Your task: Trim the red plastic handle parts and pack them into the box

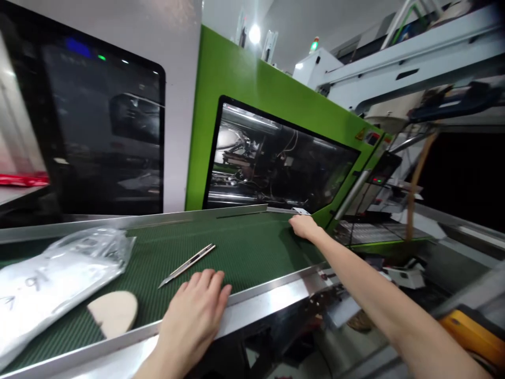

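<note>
My left hand (197, 310) rests over the near metal rail (268, 295) of a conveyor with a ribbed green belt (244, 247). It holds nothing; the fingers lie over the belt side and the thumb is apart. Just beyond these fingertips is a slim utility knife (188, 265), its blade pointing left toward me. My right hand (303, 226) reaches to the belt's far right end, fingers curled in. What they close on is hidden. A small white flat piece (302, 211) shows right behind that hand; whether the hand touches it I cannot tell.
On the belt's left lie a clear plastic bag (67, 273) with white contents and marker writing, and a beige rounded piece (115, 313) against the near rail. A green and grey machine (232, 68) with dark windows stands behind. An orange-yellow object (473, 337) is at lower right.
</note>
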Available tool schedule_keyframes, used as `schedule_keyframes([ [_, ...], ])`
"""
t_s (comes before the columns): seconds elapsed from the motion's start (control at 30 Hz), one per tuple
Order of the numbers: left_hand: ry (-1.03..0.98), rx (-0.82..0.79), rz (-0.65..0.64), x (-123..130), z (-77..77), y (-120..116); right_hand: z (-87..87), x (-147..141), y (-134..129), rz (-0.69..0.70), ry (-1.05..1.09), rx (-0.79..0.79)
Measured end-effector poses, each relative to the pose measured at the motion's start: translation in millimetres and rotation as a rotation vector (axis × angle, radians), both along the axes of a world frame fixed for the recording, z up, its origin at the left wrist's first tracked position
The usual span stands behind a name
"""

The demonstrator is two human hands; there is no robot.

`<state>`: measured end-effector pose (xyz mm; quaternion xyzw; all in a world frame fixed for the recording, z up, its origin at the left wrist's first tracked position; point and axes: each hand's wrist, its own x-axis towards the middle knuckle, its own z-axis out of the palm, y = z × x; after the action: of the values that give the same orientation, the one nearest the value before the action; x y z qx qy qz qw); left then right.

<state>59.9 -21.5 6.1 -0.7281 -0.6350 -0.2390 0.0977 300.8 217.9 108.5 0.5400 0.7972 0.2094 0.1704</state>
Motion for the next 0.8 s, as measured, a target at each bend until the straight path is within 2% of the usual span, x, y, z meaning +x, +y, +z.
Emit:
schedule_keyframes([
  [0.1, 0.081, 0.031, 0.034, 11, -3.5, -7, -3.1, -32, -18, 0.171, -0.005, -0.006],
  [0.2, 0.128, 0.073, 0.045, 15, -9.6, -15, -16.8, -70, -49, 0.361, 0.015, -0.028],
  [0.33, 0.15, 0.151, 0.048, 14, -30.6, -36, -34.4, -108, -91, 0.562, 0.054, -0.043],
  [0.4, 0.153, 0.184, 0.055, 15, -48.4, -52, -33.2, -114, -107, 0.628, 0.083, -0.011],
  [0.47, 0.161, 0.199, 0.062, 19, -66.8, -75, -24.8, -112, -124, 0.693, 0.132, 0.053],
  [0.53, 0.119, 0.206, 0.023, 23, -78.1, -101, -13.9, -107, -147, 0.783, 0.214, 0.138],
  [0.57, 0.031, 0.204, -0.019, 24, -78.8, -114, -9.7, -105, -163, 0.84, 0.267, 0.182],
  [0.6, -0.137, 0.197, -0.055, 25, -75.4, -126, -7.4, -103, -181, 0.908, 0.325, 0.221],
  [0.63, -0.397, 0.172, -0.088, 25, -67.8, -138, -7.4, -103, -200, 0.988, 0.381, 0.251],
  [0.67, -0.743, 0.139, -0.068, 23, -56.5, -148, -10.0, -104, -221, 1.091, 0.437, 0.272],
  [0.73, -1.608, -0.032, 0.048, 14, -27.3, -165, -22.3, -111, -263, 1.381, 0.561, 0.281],
  [0.77, -1.735, -0.093, 0.08, 8, -12.4, -172, -30.8, -117, -282, 1.554, 0.682, 0.286],
  [0.8, -1.841, -0.164, 0.088, 1, 0.7, -179, -39.8, -125, -298, 1.643, 0.792, 0.253],
])
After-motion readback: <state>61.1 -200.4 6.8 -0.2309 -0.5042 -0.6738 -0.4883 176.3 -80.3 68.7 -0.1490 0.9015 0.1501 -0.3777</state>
